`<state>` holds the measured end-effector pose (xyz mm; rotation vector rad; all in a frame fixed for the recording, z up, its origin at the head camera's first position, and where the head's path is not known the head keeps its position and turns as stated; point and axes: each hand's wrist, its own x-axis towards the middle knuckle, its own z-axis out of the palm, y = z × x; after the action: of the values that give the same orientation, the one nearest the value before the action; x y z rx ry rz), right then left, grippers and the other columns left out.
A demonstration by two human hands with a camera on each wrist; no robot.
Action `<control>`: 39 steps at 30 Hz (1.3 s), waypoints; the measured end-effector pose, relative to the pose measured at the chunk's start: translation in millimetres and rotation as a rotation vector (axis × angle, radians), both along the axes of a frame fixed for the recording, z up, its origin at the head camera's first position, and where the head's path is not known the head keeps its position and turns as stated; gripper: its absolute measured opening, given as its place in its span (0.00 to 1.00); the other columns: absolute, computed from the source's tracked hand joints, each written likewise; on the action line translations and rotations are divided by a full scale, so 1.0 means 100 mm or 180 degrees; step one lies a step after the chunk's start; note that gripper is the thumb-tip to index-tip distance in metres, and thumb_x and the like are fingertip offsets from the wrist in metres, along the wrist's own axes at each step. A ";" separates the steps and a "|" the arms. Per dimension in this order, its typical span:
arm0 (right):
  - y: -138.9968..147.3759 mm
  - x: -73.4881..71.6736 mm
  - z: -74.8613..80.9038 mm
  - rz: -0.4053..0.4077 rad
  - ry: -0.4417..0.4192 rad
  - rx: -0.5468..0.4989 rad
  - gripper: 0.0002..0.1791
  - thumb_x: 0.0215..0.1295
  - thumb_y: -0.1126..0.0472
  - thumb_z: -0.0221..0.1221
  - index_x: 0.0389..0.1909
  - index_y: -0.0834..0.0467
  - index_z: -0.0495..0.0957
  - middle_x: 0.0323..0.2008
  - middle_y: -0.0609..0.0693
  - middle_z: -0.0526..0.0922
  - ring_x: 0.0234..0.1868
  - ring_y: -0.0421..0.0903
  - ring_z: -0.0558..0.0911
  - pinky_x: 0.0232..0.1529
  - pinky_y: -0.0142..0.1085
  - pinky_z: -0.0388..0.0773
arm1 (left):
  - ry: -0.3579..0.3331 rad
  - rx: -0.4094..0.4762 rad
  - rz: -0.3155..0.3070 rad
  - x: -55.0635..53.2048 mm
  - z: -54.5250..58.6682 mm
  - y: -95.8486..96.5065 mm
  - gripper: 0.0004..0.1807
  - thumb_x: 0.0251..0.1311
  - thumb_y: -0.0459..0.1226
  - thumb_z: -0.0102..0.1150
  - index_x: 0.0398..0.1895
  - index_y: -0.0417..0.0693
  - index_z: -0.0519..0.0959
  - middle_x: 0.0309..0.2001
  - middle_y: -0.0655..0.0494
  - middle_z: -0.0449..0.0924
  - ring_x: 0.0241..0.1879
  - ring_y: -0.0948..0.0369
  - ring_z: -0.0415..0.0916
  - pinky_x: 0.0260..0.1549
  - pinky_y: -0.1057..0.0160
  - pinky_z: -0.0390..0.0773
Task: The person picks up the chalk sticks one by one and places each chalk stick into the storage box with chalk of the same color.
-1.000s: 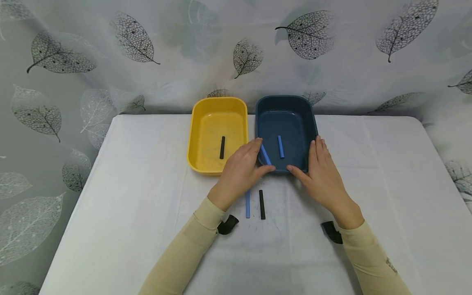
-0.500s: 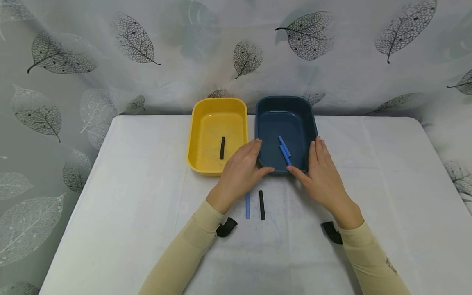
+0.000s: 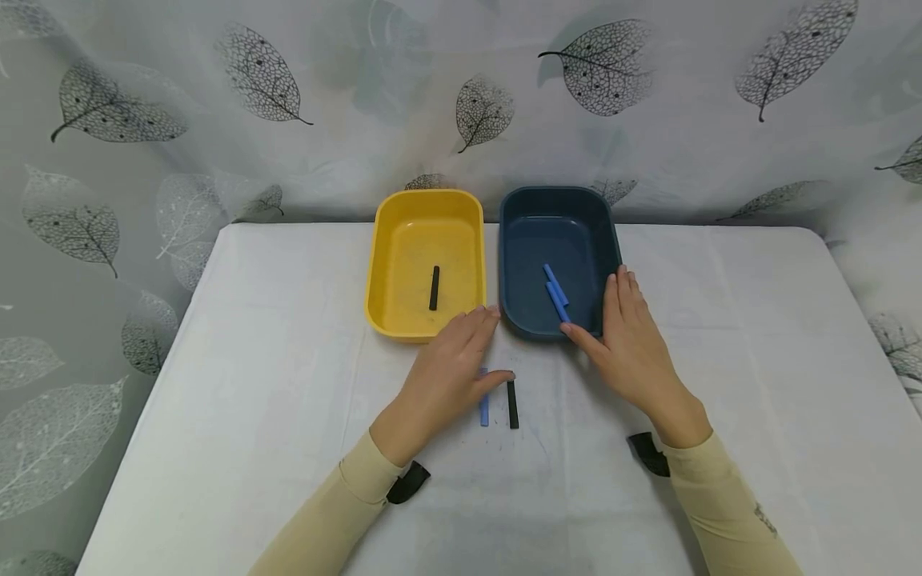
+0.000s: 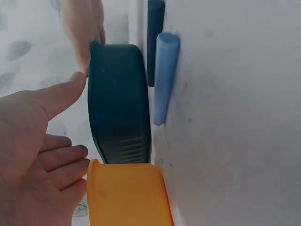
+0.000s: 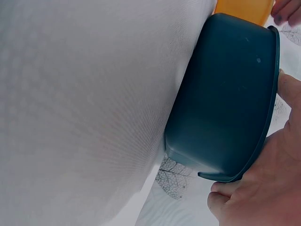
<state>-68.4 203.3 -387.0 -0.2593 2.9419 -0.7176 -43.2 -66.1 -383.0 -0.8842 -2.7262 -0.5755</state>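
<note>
In the head view my left hand (image 3: 450,364) hovers with straight fingers and thumb spread, holding nothing. Its fingertips are near the gap between the yellow tray (image 3: 373,280) and the dark blue tray (image 3: 515,240). Below its thumb lie a blue chalk-like stick (image 3: 484,412) and a black stick (image 3: 513,410) on the cloth. My right hand (image 3: 637,352) rests at the blue tray's near right corner, fingers straight along the side, thumb at the near rim. Two blue sticks (image 3: 556,298) lie touching inside that tray. One black stick (image 3: 434,288) sits in the yellow tray.
Both trays stand side by side at the far edge of a table under a white cloth (image 3: 252,336). Behind it hangs a leaf-patterned curtain (image 3: 403,88). Black straps (image 3: 408,482) show at both wrists.
A second blue stick, earlier at my left hand, has dropped into the blue tray beside the first. My left hand has left that tray and moved back toward me. The right hand stays put.
</note>
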 end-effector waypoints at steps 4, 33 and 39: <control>0.00 0.00 0.00 0.0000 0.0001 0.0010 0.57 0.75 0.32 0.47 0.79 0.71 0.32 0.81 0.65 0.28 0.82 0.65 0.33 0.80 0.62 0.40 | 0.0066 -0.0007 -0.0129 0.11 -0.01 -0.07 0.43 0.54 0.49 0.77 0.69 0.37 0.72 0.68 0.45 0.76 0.68 0.52 0.74 0.72 0.55 0.70; 0.01 -0.01 0.03 0.0023 -0.0016 -0.0010 0.57 0.75 0.32 0.48 0.79 0.71 0.32 0.81 0.65 0.27 0.82 0.65 0.33 0.81 0.61 0.39 | -0.0767 -0.0695 -0.0332 0.28 -0.13 -0.17 0.46 0.49 0.53 0.80 0.67 0.37 0.75 0.65 0.47 0.79 0.67 0.53 0.76 0.72 0.56 0.70; 0.01 -0.01 0.04 0.0019 -0.0032 -0.0004 0.57 0.75 0.32 0.48 0.79 0.71 0.32 0.81 0.65 0.27 0.82 0.65 0.33 0.81 0.61 0.39 | -0.0805 -0.0625 -0.0313 0.28 -0.14 -0.16 0.44 0.50 0.51 0.79 0.67 0.38 0.75 0.65 0.47 0.80 0.66 0.53 0.76 0.72 0.57 0.70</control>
<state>-69.1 204.2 -383.3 -0.2638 2.9299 -0.7177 -15.7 -82.4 -396.5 -1.0628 -3.0219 -0.4716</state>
